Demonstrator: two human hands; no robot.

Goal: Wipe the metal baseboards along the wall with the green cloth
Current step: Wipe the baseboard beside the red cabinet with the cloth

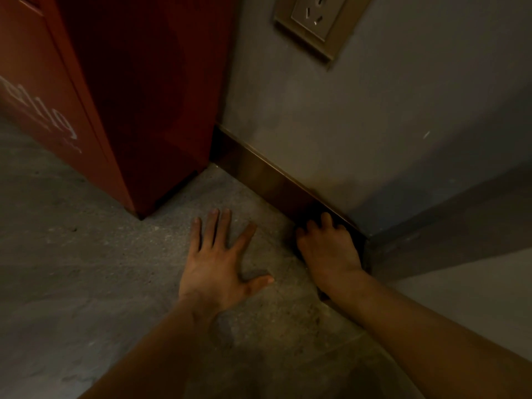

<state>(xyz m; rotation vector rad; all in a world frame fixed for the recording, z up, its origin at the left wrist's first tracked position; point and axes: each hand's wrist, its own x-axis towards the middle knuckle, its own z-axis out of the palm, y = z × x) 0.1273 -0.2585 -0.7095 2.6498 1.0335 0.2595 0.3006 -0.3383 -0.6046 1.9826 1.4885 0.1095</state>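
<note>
The metal baseboard runs along the foot of the grey wall, from the red cabinet down to an outer wall corner. My right hand presses against the baseboard just before that corner, fingers curled over a dark bunched cloth. The cloth's colour does not show in the dim light, and most of it is hidden under the hand. My left hand lies flat on the concrete floor to the left, fingers spread, holding nothing.
A red metal cabinet with white lettering stands on the floor at the left, its side against the baseboard's far end. A wall socket sits high on the grey wall. The wall turns an outer corner right of my right hand.
</note>
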